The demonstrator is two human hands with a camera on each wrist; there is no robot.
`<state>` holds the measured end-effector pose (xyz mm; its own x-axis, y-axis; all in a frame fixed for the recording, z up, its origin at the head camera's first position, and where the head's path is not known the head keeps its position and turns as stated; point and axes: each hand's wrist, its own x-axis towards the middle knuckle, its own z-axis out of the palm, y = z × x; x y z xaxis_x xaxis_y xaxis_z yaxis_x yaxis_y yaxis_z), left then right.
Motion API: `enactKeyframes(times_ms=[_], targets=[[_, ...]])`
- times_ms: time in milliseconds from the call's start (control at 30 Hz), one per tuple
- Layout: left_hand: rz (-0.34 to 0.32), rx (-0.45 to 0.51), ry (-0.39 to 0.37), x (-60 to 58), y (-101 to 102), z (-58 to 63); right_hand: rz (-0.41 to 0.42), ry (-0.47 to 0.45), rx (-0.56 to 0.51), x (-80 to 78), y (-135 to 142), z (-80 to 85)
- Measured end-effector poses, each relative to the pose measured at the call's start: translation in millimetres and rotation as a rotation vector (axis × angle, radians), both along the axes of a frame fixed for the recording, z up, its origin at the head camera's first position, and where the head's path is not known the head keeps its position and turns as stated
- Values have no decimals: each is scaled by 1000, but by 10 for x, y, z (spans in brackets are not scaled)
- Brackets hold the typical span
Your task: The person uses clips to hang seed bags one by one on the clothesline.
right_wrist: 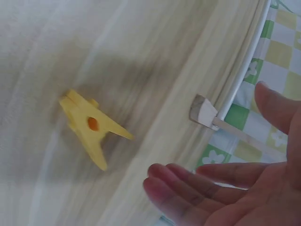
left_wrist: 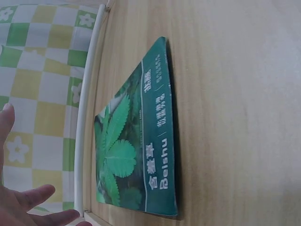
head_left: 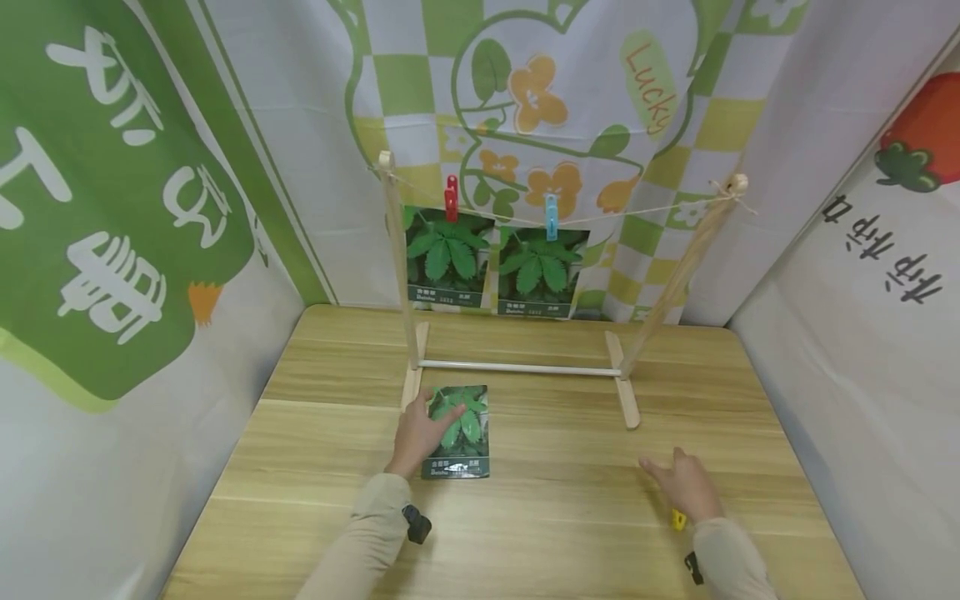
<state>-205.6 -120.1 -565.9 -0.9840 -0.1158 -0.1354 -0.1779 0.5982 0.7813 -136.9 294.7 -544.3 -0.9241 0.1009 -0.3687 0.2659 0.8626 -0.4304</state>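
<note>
A green seed packet [head_left: 459, 433] with a leaf picture lies flat on the table. My left hand [head_left: 422, 432] is over its left side, thumb stretched across the leaf; in the left wrist view the fingers [left_wrist: 35, 195] are spread and apart from the packet [left_wrist: 120, 155]. At the right, my right hand [head_left: 684, 483] hovers above the table with loosely extended fingers and holds nothing. Close to it lies a yellow clothespin [right_wrist: 89, 125], partly hidden by the hand in the head view.
Behind stands a wooden frame [head_left: 678, 279] with a string. A red clothespin [head_left: 452, 198] and a blue clothespin [head_left: 552, 218] each hold a similar packet [head_left: 542, 275] on it. The frame's wooden feet [head_left: 624, 383] and white bar [head_left: 517, 367] rest on the table. Printed cloth hangs around.
</note>
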Motion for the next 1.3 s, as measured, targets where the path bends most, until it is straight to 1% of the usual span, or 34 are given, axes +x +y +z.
enactKeyframes(times_ms=[100, 167, 267, 400, 667, 900, 1033, 1133, 1300], targets=[[14, -8, -24, 8, 2, -41, -55, -58, -36, 36, 7, -40], [18, -19, -35, 13, 4, -65, -89, -81, -55, 60, 8, -66], [24, -29, -55, 21, 8, -88, -125, -90, -75, 99, 5, -106], [31, -32, -91, 32, 12, -109, -132, -81, -48, 144, 11, -143], [27, -48, -127, 34, 1, -148, -107, -33, 66, 228, 111, -153], [38, -50, -162, 42, -8, -187, -77, -43, 81, 287, 99, -194], [38, -49, -171, 36, -5, -212, -65, -38, 102, 278, 60, -227], [39, -46, -172, 32, 2, -213, -41, -10, 116, 244, 42, -246], [38, -73, -144, 22, 13, -215, -19, 34, 123, 166, 25, -270]])
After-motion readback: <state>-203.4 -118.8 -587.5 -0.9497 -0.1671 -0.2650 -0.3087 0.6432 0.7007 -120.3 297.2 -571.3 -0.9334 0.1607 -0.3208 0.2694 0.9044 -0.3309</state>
